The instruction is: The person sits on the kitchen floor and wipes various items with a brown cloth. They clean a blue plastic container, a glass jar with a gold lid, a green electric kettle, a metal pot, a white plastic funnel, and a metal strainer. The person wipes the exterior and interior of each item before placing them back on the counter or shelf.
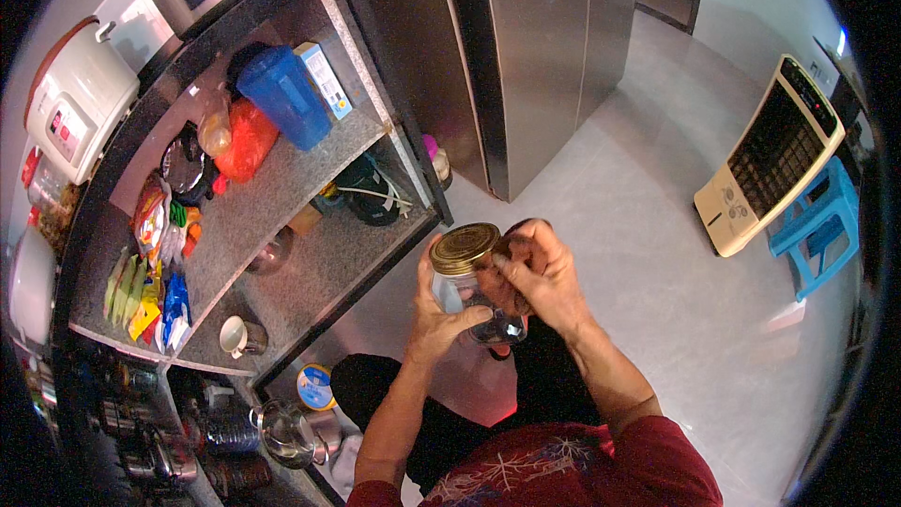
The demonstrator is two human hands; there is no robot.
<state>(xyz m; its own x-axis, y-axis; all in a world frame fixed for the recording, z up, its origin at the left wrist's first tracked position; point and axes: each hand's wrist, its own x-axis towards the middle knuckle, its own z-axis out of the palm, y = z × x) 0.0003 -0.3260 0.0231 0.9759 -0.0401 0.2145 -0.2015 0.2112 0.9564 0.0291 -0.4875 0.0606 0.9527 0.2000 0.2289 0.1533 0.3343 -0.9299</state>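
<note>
In the head view, a glass jar [450, 292] with a gold lid [466, 247] is held above the legs [366, 385] by the left hand [435, 317], its grip wrapped around the glass. A brown cloth [496, 284] is pinched in the narrow grip of the right hand [552, 289], against the jar's side.

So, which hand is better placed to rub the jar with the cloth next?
Probably the right hand: it holds the cloth at the jar's side, while the left hand grips the jar.
</note>
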